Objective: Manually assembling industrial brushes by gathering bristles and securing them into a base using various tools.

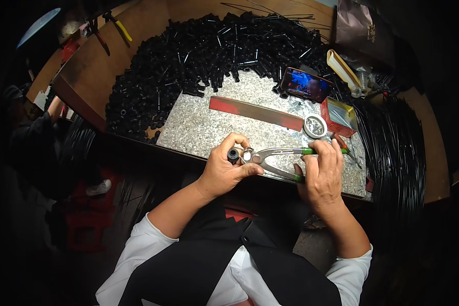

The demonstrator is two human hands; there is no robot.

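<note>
My left hand [220,174] is closed around a short black tubular part [233,155], its round hollow end facing up. Against that part, between thumb and fingers, rest the jaws of a pair of end-cutting pincers [270,152]. What the jaws bite on is too small to make out. The pincers have bare metal arms and green-sleeved handles, spread apart. My right hand [322,178] grips these handles, fingers on the upper one and thumb side at the lower one. Both hands are over the front edge of the speckled work surface [188,122].
A big heap of black tubular parts [188,56] curves round the back and left. Nearer lie a red-and-brown bar [255,113], a round dish [315,126], a red box [339,117] and a propped phone [307,84]. Black rods [398,148] hang at right. Another person's sleeve [35,132] shows far left.
</note>
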